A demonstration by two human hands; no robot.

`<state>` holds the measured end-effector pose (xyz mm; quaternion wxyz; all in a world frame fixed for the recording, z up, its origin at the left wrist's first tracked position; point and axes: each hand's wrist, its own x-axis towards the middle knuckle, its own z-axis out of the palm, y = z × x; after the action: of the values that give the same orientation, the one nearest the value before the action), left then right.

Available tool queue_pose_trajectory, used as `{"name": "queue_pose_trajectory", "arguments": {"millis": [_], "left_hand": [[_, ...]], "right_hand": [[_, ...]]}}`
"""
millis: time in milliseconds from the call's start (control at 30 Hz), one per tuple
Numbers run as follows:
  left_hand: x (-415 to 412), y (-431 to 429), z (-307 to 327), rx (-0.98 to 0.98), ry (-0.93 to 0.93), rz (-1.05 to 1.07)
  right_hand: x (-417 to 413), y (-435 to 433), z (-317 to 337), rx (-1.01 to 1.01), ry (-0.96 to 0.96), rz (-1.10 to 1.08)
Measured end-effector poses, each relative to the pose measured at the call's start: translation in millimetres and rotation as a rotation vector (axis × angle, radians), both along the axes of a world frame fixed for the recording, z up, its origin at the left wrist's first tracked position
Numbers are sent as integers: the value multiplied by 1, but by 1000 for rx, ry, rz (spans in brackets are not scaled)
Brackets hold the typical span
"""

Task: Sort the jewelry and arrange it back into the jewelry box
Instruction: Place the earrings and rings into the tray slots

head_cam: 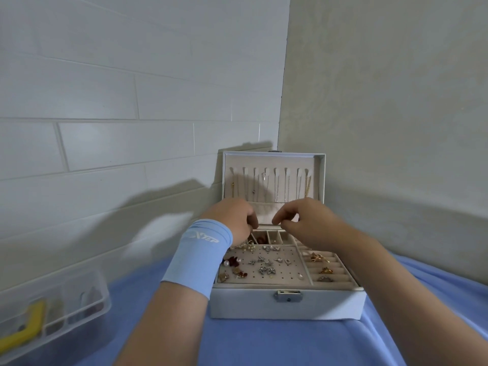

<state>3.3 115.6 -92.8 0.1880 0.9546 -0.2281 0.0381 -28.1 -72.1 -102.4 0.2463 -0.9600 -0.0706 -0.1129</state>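
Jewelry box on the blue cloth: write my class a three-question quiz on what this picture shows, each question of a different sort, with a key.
1. True or false: the jewelry box has its lid standing open.
2. The gold rings sit: A) in the lid, B) in the slotted rolls on the box's right side, C) outside the box.
3. Fill in: the blue wristband is on the person's ____ wrist.
Key: 1 true; 2 B; 3 left.
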Motion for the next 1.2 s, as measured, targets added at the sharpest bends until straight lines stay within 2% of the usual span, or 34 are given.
{"name": "queue_pose_trajectory", "arguments": {"millis": [400,933,1200], "left_hand": [[9,6,-6,0,-25,39],[12,3,-10,14,-11,28],[19,1,-15,106,34,55]], "right_hand": [[40,45,5,-202,213,-61],[46,55,10,-298,276,-112],[26,68,23,-421,307,-84]]}}
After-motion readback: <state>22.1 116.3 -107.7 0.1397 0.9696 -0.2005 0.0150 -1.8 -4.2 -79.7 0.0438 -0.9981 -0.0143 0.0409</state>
